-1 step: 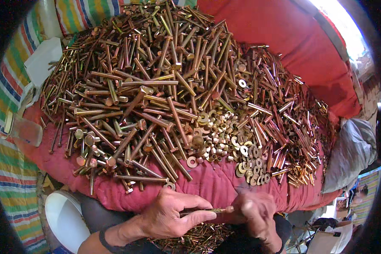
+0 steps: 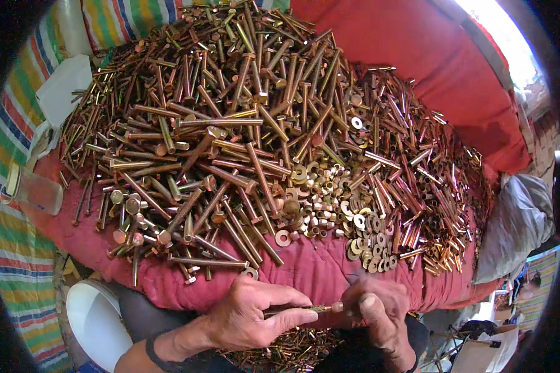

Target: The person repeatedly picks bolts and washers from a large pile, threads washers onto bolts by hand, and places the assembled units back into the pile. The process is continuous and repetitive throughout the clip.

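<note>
My left hand pinches a thin bolt between thumb and forefinger, its shank lying level and pointing right. At the bolt's right tip sits a small pale copper-coloured piece, perhaps a nut or sleeve. Just beyond that tip is my right hand, its fingers curled in and its thumb bent over them. Part of it is smeared by motion, and whatever it may hold is hidden. In front of both hands lie flat washers, small nuts and sleeves and a big heap of long hex bolts.
The heap rests on a red quilted cloth. Metal tubes are piled at the right, near a grey plastic bag. A clear jar lies at the left, above a white bucket. More bolts lie below my hands.
My right hand has shifted slightly right and looks less blurred, so the piece on the bolt's tip shows more clearly. My left hand stays in place.
</note>
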{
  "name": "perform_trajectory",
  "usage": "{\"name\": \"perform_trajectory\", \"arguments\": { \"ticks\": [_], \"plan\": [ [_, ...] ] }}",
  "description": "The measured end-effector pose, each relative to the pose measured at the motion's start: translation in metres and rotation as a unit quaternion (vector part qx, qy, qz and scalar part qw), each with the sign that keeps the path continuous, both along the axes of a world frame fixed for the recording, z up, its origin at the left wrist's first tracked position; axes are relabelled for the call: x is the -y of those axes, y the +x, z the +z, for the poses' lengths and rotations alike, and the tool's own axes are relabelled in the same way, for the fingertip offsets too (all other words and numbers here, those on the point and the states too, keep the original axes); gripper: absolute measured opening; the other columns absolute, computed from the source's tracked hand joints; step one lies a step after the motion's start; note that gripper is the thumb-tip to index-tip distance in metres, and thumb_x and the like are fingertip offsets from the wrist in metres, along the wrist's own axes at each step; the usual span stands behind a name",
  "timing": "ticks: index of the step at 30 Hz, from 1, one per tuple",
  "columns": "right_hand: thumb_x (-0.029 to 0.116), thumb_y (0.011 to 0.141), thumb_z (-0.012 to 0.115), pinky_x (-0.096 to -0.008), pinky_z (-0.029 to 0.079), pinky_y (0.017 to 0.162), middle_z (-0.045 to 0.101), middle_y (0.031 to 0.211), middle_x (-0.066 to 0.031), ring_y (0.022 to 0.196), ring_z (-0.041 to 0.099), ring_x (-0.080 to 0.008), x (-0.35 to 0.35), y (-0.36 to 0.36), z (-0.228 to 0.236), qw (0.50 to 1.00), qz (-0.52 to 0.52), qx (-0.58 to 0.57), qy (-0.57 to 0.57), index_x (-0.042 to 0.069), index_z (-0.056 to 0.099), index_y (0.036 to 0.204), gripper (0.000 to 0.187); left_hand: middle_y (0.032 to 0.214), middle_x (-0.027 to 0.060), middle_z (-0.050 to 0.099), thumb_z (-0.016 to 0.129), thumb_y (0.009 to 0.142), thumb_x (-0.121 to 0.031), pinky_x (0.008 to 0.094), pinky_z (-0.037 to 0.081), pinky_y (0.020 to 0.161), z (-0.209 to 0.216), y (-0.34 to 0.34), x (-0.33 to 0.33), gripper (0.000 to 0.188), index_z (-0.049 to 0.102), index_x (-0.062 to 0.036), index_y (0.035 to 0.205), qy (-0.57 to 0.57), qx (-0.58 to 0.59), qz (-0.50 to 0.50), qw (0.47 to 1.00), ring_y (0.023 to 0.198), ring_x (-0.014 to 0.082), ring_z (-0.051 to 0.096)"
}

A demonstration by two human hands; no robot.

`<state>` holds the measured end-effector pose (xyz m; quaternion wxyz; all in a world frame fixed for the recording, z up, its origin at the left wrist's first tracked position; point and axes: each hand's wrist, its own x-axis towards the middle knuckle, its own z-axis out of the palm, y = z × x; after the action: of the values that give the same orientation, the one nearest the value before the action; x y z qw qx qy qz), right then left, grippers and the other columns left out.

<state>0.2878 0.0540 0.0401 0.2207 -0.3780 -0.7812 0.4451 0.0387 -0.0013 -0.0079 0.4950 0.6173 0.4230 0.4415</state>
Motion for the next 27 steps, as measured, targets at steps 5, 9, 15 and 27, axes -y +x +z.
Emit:
{"name": "perform_trajectory", "arguments": {
  "ticks": [5, 9, 15, 27],
  "plan": [
    [0.008, 0.086, 0.085, -0.0345, 0.054, 0.064, 0.073, 0.088, -0.0115, 0.074, 0.072, -0.0217, -0.003, -0.006, -0.003, 0.995, -0.001, -0.039, 0.088, -0.001, 0.074, 0.107, 0.025, 0.083, 0.0119, 0.079, 0.084, 0.091, -0.014, 0.0292, 0.057, 0.064, 0.002, -0.006, -0.001, 0.017, 0.081, -0.0005, 0.1, -0.019, -0.008, -0.002, 1.0, 0.07, 0.0163, 0.076],
    [0.007, 0.083, 0.088, -0.0351, 0.054, 0.062, 0.072, 0.086, -0.0097, 0.075, 0.073, -0.0212, -0.001, 0.0, -0.006, 0.988, 0.058, 0.032, 0.14, 0.001, 0.076, 0.107, 0.028, 0.085, 0.0108, 0.081, 0.085, 0.09, -0.016, 0.0287, 0.058, 0.066, 0.002, -0.005, -0.002, 0.018, 0.082, -0.0017, 0.1, -0.017, 0.002, -0.006, 1.0, 0.072, 0.0168, 0.077],
    [0.012, 0.088, 0.084, -0.0325, 0.052, 0.058, 0.071, 0.085, -0.0104, 0.075, 0.073, -0.0235, 0.0, 0.003, -0.007, 0.998, 0.018, -0.008, 0.054, 0.001, 0.075, 0.108, 0.025, 0.086, 0.0107, 0.081, 0.085, 0.09, -0.017, 0.0289, 0.057, 0.066, 0.002, -0.003, -0.002, 0.018, 0.082, -0.0021, 0.1, -0.023, -0.003, -0.014, 1.0, 0.072, 0.017, 0.077],
    [0.017, 0.088, 0.083, -0.0328, 0.053, 0.058, 0.073, 0.079, -0.0088, 0.067, 0.072, -0.0235, 0.005, -0.009, -0.012, 0.996, -0.009, -0.024, 0.085, 0.002, 0.075, 0.094, 0.018, 0.084, 0.0098, 0.08, 0.084, 0.091, -0.015, 0.0283, 0.057, 0.067, 0.003, -0.004, -0.002, 0.017, 0.082, -0.0007, 0.1, -0.061, -0.039, -0.012, 0.997, 0.073, 0.0159, 0.077]
  ]
}}
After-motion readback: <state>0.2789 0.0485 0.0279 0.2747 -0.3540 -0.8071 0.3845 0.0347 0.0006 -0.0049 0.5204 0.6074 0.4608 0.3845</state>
